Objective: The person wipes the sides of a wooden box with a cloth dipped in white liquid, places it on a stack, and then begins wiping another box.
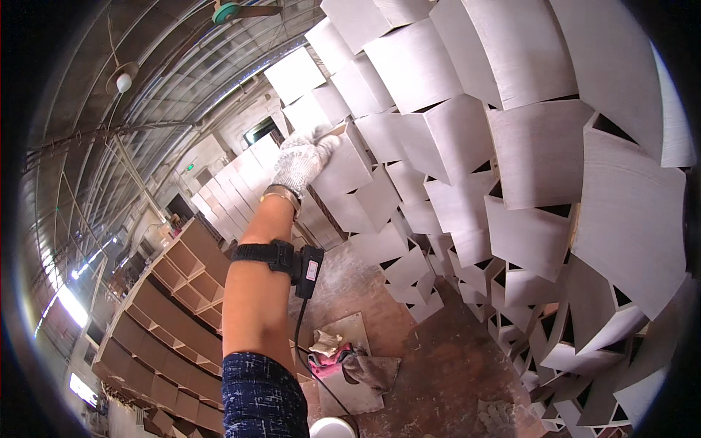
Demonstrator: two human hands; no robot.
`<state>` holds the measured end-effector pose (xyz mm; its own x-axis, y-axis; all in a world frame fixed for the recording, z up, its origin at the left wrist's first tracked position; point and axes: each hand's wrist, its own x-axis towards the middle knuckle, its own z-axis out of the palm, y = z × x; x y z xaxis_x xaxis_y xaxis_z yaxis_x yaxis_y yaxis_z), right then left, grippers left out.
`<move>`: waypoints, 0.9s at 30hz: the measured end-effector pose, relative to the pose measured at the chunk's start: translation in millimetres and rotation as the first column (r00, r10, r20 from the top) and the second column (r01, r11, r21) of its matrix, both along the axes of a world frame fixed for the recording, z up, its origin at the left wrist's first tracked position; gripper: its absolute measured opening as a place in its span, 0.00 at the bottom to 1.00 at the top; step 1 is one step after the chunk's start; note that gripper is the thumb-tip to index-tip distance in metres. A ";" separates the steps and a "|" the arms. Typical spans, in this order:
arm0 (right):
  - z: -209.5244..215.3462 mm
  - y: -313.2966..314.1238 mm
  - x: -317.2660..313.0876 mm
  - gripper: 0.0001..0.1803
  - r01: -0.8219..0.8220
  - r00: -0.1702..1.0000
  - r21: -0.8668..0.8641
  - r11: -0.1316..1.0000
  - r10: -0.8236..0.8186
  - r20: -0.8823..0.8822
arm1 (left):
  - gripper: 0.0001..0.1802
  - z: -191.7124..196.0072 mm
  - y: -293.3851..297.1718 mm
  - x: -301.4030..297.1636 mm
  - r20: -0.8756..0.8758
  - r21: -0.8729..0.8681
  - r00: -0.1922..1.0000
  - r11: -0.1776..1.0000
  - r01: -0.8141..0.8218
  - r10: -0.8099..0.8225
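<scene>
My left hand (pixel 301 162), in a white knitted glove, is raised high with its fingers curled over the top edge of a white wooden box (pixel 343 168). That box sits in a tall stack of similar open-ended white boxes (pixel 467 131). A black strap with a small device (pixel 307 269) and a hanging cable is wrapped around my bare forearm. My dark blue sleeve (pixel 261 398) shows at the lower edge. My right hand is out of view.
Stacked white boxes fill the right side down to the floor (pixel 584 321). Brown wooden shelf units (pixel 171 306) lie at the left. Rags on a board (pixel 343 361) and a white bucket rim (pixel 332 428) are on the dusty floor. A ceiling fan (pixel 232 10) hangs overhead.
</scene>
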<state>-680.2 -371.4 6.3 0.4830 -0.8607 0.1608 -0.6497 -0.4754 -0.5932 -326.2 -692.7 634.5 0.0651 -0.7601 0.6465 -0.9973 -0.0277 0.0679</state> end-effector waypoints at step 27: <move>105.6 41.5 95.2 0.34 -0.463 0.884 -0.295 0.836 0.413 -0.219 | 0.17 -215.5 474.4 50.6 0.116 0.540 0.896 0.785 0.304 -0.428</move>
